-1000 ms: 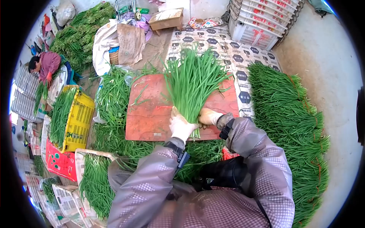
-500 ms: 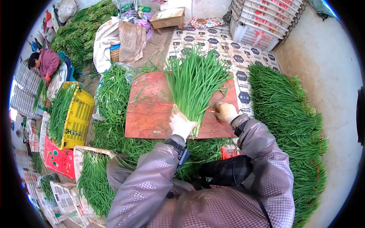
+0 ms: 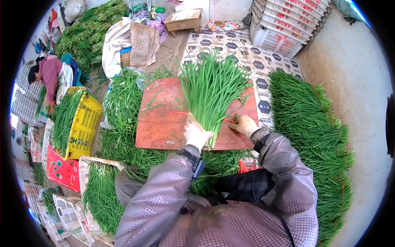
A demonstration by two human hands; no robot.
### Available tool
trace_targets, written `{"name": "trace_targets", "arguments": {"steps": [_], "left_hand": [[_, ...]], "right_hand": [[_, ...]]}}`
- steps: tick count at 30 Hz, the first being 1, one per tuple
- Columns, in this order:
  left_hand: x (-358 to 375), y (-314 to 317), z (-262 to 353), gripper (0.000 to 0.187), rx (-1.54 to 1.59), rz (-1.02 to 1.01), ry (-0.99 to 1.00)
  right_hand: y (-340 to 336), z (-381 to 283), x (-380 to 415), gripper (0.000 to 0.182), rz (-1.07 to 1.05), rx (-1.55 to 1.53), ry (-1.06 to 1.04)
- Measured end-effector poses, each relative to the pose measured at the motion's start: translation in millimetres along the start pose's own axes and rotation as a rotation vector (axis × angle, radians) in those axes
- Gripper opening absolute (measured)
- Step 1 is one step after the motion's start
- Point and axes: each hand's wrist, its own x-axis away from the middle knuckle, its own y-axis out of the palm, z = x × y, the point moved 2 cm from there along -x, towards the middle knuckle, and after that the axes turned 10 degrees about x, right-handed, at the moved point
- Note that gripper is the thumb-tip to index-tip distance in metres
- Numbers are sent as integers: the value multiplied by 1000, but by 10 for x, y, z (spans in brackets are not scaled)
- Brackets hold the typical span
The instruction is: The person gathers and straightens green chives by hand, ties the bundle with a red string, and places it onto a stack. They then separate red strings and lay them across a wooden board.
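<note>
A bunch of long green stalks (image 3: 212,88) lies on a red board (image 3: 158,129), its leaves fanned toward the far edge. My left hand (image 3: 197,132), in a pale glove, is closed round the lower left side of the bunch. Right of the stalks, my right hand (image 3: 244,125), also gloved, pinches the end of a thin red tie. The tie runs under the bunch, and its other end (image 3: 179,113) shows on the left.
Tied green bunches (image 3: 312,156) line the right side. Loose greens (image 3: 123,96) lie left of the board. A yellow crate (image 3: 85,125) and a bent-over co-worker (image 3: 50,76) are further left. Stacked white crates (image 3: 277,39) stand at the back right.
My right hand has shifted slightly left, toward the stalks, with its fingers on the tie. My left hand keeps its place. The co-worker has leaned further forward.
</note>
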Motion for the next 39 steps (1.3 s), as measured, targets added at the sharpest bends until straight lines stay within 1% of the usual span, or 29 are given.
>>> {"name": "trace_targets", "arguments": {"steps": [1,4,7,10,13,14,17,18,21,22,25,26,29,30,31,32,33,34,35,36,37,38,39], "left_hand": [[-1,0,-5,132,6,2,4],[-6,-5,-10,134,14,7,12],[-4,-3,-4,134,13,2,7],[8,-8,-9,135,28,-16,-1],[-4,-16,-1,135,20,-17,-4],[-7,-8,-7,134,12,-12,-6],[-8,-4,-5,133,-15,-8,-8],[-12,-3,4,133,-17,-12,-14],[-25,-23,-6,134,-22,-51,-21],[-32,-27,-5,134,-29,-57,-25],[-53,-39,9,134,-50,-82,-57],[-63,-47,13,132,-50,-92,-70],[-148,5,-57,132,-69,-83,-72],[-165,14,-85,132,-61,-82,-70],[-216,44,-127,133,-51,-80,-67],[-378,165,-226,132,-100,-113,-46],[-367,114,-196,131,-109,-160,-56],[-320,24,-133,130,-117,-208,-66],[-297,-43,-99,129,-124,-256,-77],[-313,-53,-166,127,-41,-244,-71],[-341,-37,-198,127,-56,-229,-56],[-378,-16,-218,127,-72,-214,-39],[-435,5,-261,126,-89,-198,-22]], "right_hand": [[3,-15,0,23,16,102,-4],[2,-52,-26,27,-9,78,-124],[-99,-197,108,26,120,-31,-169],[-135,-306,162,28,-327,-579,-82],[-142,-360,132,28,-492,-1126,-210],[-158,-356,114,27,-502,-1191,-163],[-252,-452,110,24,-414,-1089,-189],[-258,-501,98,20,-336,-1008,-196],[-311,-597,78,15,-235,-728,-167],[-325,-620,48,13,-62,-438,-316],[-358,-830,-53,21,377,65,-717],[-328,-905,-99,22,396,156,-732],[-373,-1226,-153,19,539,383,-957],[-362,-1315,-162,19,576,462,-970],[-365,-1393,-203,19,583,384,-1022],[-386,-1461,-259,18,590,307,-1070],[-394,-1512,-303,17,596,232,-1116],[-358,-1552,-356,12,543,180,-1057],[-236,-1543,-486,11,495,73,-1005],[-28,-1497,-660,10,444,-33,-949],[46,-1508,-743,10,392,-138,-890],[117,-1482,-820,11,299,-58,-799],[124,-1513,-863,11,297,-45,-770]]}}
